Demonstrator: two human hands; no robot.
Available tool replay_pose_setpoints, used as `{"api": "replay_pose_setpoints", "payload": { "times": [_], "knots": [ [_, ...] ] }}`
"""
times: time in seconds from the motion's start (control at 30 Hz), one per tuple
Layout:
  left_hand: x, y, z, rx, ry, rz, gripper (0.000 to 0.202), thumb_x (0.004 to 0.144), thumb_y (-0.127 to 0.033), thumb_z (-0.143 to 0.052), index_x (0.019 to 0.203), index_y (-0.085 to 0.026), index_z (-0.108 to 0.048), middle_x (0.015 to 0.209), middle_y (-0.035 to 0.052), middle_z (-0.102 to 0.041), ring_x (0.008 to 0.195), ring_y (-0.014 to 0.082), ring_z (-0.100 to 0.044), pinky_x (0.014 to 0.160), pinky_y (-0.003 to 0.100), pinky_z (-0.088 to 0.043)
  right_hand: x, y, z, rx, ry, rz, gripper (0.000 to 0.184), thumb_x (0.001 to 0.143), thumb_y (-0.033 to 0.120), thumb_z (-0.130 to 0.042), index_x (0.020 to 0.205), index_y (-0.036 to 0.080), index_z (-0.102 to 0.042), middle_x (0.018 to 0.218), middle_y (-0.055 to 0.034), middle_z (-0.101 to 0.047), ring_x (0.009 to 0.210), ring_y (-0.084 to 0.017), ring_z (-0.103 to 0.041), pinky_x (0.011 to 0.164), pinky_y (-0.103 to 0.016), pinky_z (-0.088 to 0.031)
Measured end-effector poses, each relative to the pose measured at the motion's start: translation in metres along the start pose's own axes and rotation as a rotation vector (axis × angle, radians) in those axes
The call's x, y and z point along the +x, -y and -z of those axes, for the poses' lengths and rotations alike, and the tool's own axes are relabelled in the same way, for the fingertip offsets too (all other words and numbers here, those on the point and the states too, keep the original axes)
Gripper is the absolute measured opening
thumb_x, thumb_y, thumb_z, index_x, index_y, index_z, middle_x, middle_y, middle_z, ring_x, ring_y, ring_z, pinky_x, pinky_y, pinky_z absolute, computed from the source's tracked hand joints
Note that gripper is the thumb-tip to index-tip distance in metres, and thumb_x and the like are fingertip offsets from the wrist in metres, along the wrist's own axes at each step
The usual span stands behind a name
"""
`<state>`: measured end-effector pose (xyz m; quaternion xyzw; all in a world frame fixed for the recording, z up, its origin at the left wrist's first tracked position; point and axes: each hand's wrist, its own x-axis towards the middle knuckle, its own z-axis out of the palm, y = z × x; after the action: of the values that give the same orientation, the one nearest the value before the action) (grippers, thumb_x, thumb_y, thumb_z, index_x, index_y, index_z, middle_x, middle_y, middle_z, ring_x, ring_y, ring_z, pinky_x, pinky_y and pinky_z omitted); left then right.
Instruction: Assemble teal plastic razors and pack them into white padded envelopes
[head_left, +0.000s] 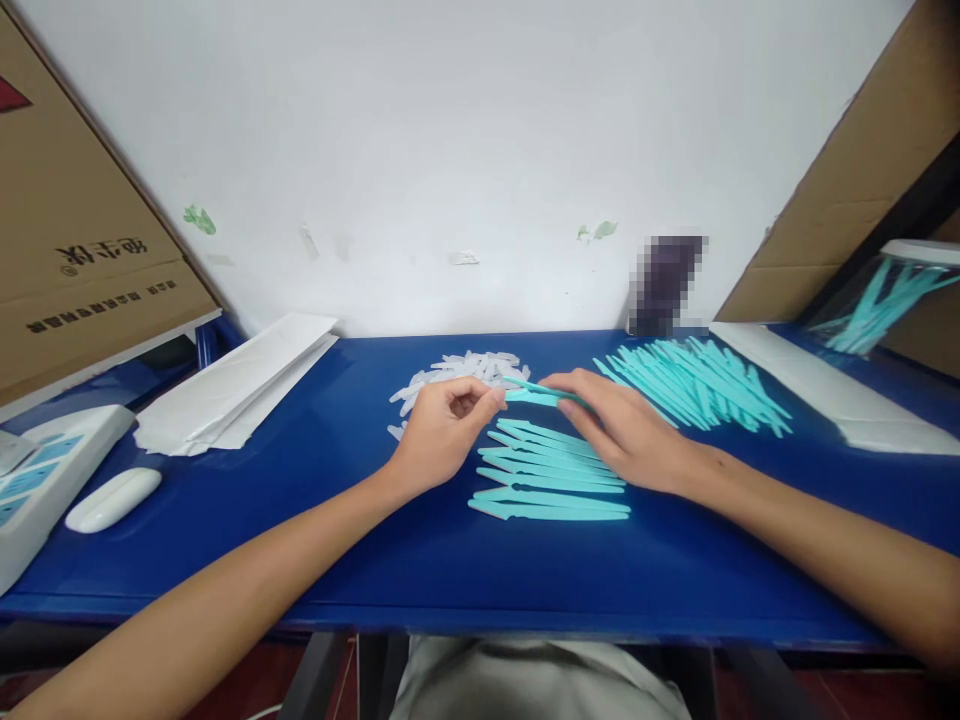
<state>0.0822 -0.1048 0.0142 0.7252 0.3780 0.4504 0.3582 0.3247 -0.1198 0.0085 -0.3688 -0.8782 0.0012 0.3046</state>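
Note:
My left hand (pixel 442 430) is closed in a pinch on the near end of a turquoise plastic stick (pixel 534 394), just in front of a heap of small white plastic pieces (pixel 461 375). My right hand (pixel 619 425) grips the same stick from the other side, fingers curled over it. Below both hands, several finished turquoise sticks (pixel 551 480) lie side by side in a row on the blue table (pixel 450 560). A loose pile of turquoise sticks (pixel 697 385) lies to the right of my right hand.
Folded white bags (pixel 236 385) lie at the left, with a white mouse (pixel 112 498) and a white device (pixel 37 470) nearer the left edge. Cardboard boxes (pixel 82 250) lean on both sides. A clear container (pixel 892 295) holding turquoise sticks stands at the far right.

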Motion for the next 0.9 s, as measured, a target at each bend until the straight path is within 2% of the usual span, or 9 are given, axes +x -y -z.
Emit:
{"api": "replay_pose_setpoints", "payload": {
  "times": [0.13, 0.27, 0.33, 0.4, 0.47, 0.53, 0.63, 0.73, 0.9],
  "knots": [
    [0.002, 0.0, -0.008, -0.171, 0.009, 0.168, 0.037, 0.089, -0.046, -0.064, 0.069, -0.015, -0.068, 0.06, -0.0003, -0.057, 0.055, 0.0095, -0.047, 0.054, 0.023, -0.037, 0.001, 0.008, -0.004, -0.18, -0.015, 0.01, 0.037, 0.104, 0.025, -0.035, 0.136, 0.016, -0.051, 0.096, -0.0085, -0.06, 0.074, -0.019, -0.057, 0.061, -0.03, -0.043],
    [0.004, 0.006, -0.003, -0.187, 0.046, 0.118, 0.044, 0.094, -0.051, -0.054, 0.076, -0.014, -0.069, 0.06, 0.0004, -0.056, 0.053, 0.0104, -0.046, 0.053, 0.025, -0.038, 0.0, 0.01, -0.006, -0.275, -0.008, -0.053, 0.037, 0.105, 0.033, -0.035, 0.134, 0.017, -0.053, 0.1, -0.0088, -0.062, 0.072, -0.019, -0.059, 0.058, -0.03, -0.042],
    [0.006, 0.011, 0.005, 0.003, 0.044, -0.009, 0.042, 0.098, -0.047, -0.046, 0.086, -0.015, -0.07, 0.066, 0.0025, -0.061, 0.058, 0.0132, -0.05, 0.059, 0.028, -0.042, -0.001, 0.007, -0.007, -0.244, -0.009, -0.087, 0.037, 0.105, 0.032, -0.033, 0.134, 0.018, -0.053, 0.101, -0.0084, -0.064, 0.076, -0.02, -0.062, 0.061, -0.03, -0.044],
    [0.009, 0.017, 0.014, 0.357, 0.081, -0.201, 0.035, 0.099, -0.04, -0.046, 0.098, -0.015, -0.07, 0.079, 0.0059, -0.066, 0.072, 0.0179, -0.055, 0.072, 0.034, -0.046, -0.001, 0.001, -0.006, -0.204, -0.014, -0.126, 0.037, 0.105, 0.032, -0.032, 0.132, 0.019, -0.054, 0.102, -0.0086, -0.067, 0.082, -0.021, -0.064, 0.065, -0.031, -0.046],
    [0.012, 0.023, 0.024, 0.727, 0.189, -0.371, 0.031, 0.098, -0.033, -0.046, 0.111, -0.018, -0.07, 0.102, 0.0109, -0.067, 0.092, 0.0244, -0.055, 0.085, 0.041, -0.045, -0.002, -0.004, -0.005, -0.175, -0.003, -0.192, 0.035, 0.104, 0.036, -0.036, 0.128, 0.019, -0.054, 0.103, -0.0084, -0.069, 0.083, -0.023, -0.066, 0.066, -0.032, -0.046],
    [0.014, 0.027, 0.029, 0.957, 0.319, -0.446, 0.036, 0.1, -0.029, -0.041, 0.124, -0.021, -0.066, 0.125, 0.0148, -0.059, 0.112, 0.031, -0.05, 0.092, 0.048, -0.042, -0.001, -0.005, -0.004, -0.144, 0.024, -0.274, 0.037, 0.098, 0.043, -0.05, 0.126, 0.02, -0.055, 0.102, -0.0081, -0.071, 0.082, -0.025, -0.067, 0.063, -0.032, -0.047],
    [0.015, 0.029, 0.032, 1.085, 0.44, -0.462, 0.042, 0.103, -0.026, -0.035, 0.139, -0.026, -0.056, 0.139, 0.0163, -0.05, 0.125, 0.0349, -0.043, 0.096, 0.053, -0.039, -0.001, -0.002, 0.0, -0.066, 0.027, -0.336, 0.049, 0.083, 0.046, -0.067, 0.124, 0.021, -0.055, 0.106, -0.0084, -0.072, 0.084, -0.027, -0.068, 0.065, -0.034, -0.05],
    [0.013, 0.026, 0.031, 1.136, 0.488, -0.495, 0.044, 0.103, -0.023, -0.034, 0.142, -0.027, -0.053, 0.134, 0.0146, -0.054, 0.123, 0.0339, -0.044, 0.099, 0.055, -0.035, 0.001, 0.003, 0.003, 0.06, -0.032, -0.34, 0.041, 0.089, 0.04, -0.058, 0.125, 0.021, -0.054, 0.11, -0.009, -0.071, 0.082, -0.023, -0.067, 0.075, -0.037, -0.052],
    [0.011, 0.02, 0.033, 1.149, 0.461, -0.587, 0.036, 0.102, -0.025, -0.041, 0.13, -0.023, -0.064, 0.127, 0.0129, -0.061, 0.122, 0.0328, -0.046, 0.104, 0.055, -0.029, 0.003, 0.0, 0.003, 0.1, -0.031, -0.38, 0.033, 0.098, 0.037, -0.045, 0.122, 0.019, -0.056, 0.1, -0.0081, -0.07, 0.071, -0.02, -0.061, 0.067, -0.033, -0.047]
  ]
}}
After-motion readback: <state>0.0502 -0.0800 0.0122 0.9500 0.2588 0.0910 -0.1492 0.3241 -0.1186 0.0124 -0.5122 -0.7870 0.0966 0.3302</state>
